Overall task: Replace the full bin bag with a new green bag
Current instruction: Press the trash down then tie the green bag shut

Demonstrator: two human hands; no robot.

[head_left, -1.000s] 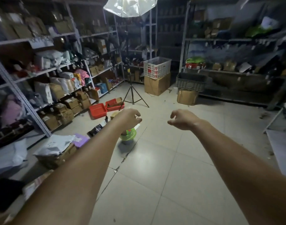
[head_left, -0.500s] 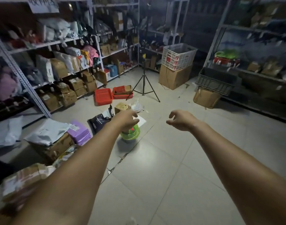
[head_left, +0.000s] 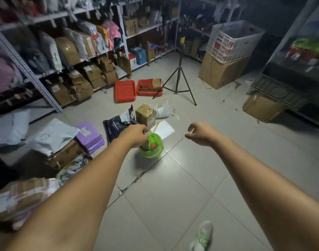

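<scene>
A small bin lined with a full green bag (head_left: 152,148) stands on the tiled floor ahead of me, with cardboard and something red showing in it. Both my arms are stretched forward. My left hand (head_left: 135,135) is curled into a loose fist and overlaps the bin's left rim in the view; I cannot tell whether it touches the bag. My right hand (head_left: 200,133) hangs in the air to the right of the bin, fingers bent and apart, holding nothing. No new green bag shows in either hand.
Parcels, a purple mailer (head_left: 89,137), a black mailer (head_left: 118,122) and a small carton (head_left: 145,115) lie left of and behind the bin. Two red trays (head_left: 125,91), a tripod (head_left: 178,82), shelving on the left, and stacked boxes with a white crate (head_left: 233,42) stand beyond. My shoe (head_left: 204,234) is on bare tiles.
The view has tilted down and come closer to the bin. Both hands have kept their pose, the left one now overlapping the green bag. My shoe has come into view.
</scene>
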